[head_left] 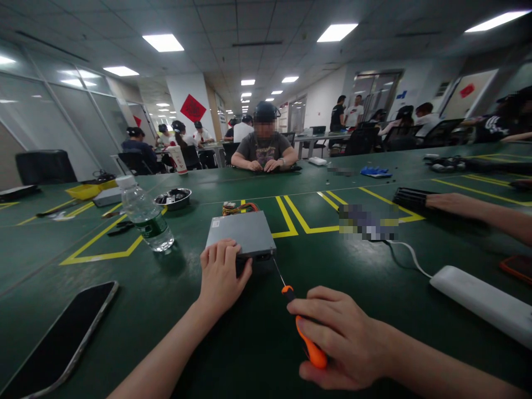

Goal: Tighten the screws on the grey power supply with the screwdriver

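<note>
A grey metal computer power supply [245,230] lies on the green table, its bundle of coloured wires [240,208] at the far side. My left hand [222,271] grips its near left edge, fingers on the top face and thumb at the near side. In my right hand [338,335] is a screwdriver [310,343] with an orange and black handle. Its thin shaft points up and left, and the tip is at the near right corner of the power supply. Whether the tip sits in a screw is too small to tell.
A water bottle [147,219] and a metal bowl [173,198] of dark parts stand to the left. A phone [62,338] lies front left. A white power strip [482,296] with a cable is at right, near another person's hand [451,203]. Another person [264,144] sits opposite.
</note>
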Tool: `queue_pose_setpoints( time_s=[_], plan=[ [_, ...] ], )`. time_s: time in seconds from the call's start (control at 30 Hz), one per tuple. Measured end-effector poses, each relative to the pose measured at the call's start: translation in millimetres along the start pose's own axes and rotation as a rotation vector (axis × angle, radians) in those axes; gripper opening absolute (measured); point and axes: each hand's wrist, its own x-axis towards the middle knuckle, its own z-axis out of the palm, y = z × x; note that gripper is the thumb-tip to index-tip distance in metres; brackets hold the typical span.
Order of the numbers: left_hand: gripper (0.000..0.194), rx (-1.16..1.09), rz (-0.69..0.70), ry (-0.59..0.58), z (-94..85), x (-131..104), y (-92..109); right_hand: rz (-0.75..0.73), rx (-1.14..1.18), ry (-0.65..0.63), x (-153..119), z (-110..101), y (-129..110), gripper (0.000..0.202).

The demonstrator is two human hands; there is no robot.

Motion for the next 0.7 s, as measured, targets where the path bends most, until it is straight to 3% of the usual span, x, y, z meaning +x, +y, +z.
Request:
queue_pose_setpoints(
  time_s=[0.13, 0.3, 0.4, 0.7],
  plan=[
    [0.021, -0.001, 0.002, 0.006, 1.2, 0.0, -0.3, -0.054, -0.045, -0.080, -6.9, 7.5, -4.1, 0.027],
    [0.022, 0.010, 0.008, 0.013, 0.3, 0.0, 0.6, -0.015, 0.025, -0.112, -15.1, 15.9, -2.6, 0.042],
    [0.022, 0.012, 0.012, 0.011, 0.1, -0.2, 1.0, -0.029, 0.032, -0.119, -16.8, 12.9, 0.2, 0.036],
    [0.022, 0.012, 0.013, 0.013, 0.5, 0.4, 0.5, 0.029, 0.010, 0.006, -21.2, 11.4, -0.7, 0.023]
  ],
)
